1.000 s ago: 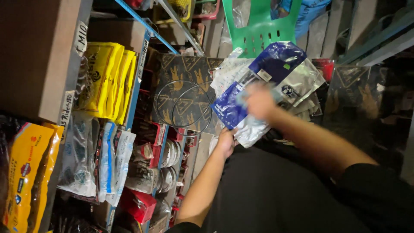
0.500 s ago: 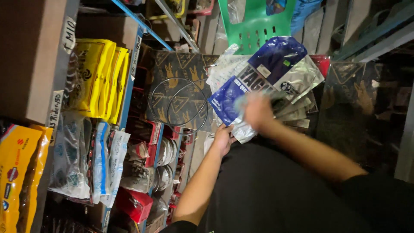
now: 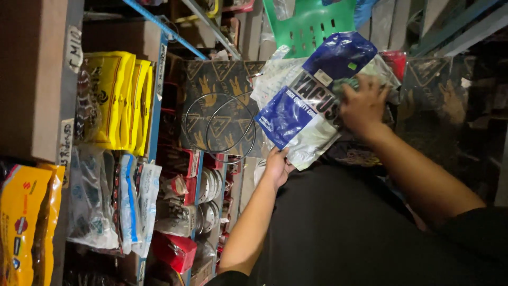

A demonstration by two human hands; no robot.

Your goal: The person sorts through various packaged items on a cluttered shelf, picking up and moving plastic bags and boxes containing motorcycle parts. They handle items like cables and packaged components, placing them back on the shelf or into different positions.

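Observation:
My left hand (image 3: 277,165) grips the lower edge of a stack of flat packets, with a blue-and-silver packet (image 3: 301,119) on top. A darker blue bag (image 3: 338,53) and clear plastic packets (image 3: 275,79) fan out behind it. My right hand (image 3: 362,106) lies over the right side of the stack. Its fingers are curled around a greyish-green packet (image 3: 344,85) that is partly hidden under the hand. Both forearms reach in from my black-shirted body at the lower right.
Shelves with blue rails (image 3: 153,122) hold yellow packets (image 3: 114,100), clear bags (image 3: 95,201), red boxes (image 3: 174,249) and a brown carton (image 3: 32,79). A dark printed board with thin wire rings (image 3: 219,116) stands behind the stack. A green plastic chair (image 3: 312,26) is at the top.
My right hand has slid from the middle of the blue-and-silver packet to the stack's right side, uncovering the packet's face. My left hand keeps its hold on the lower edge.

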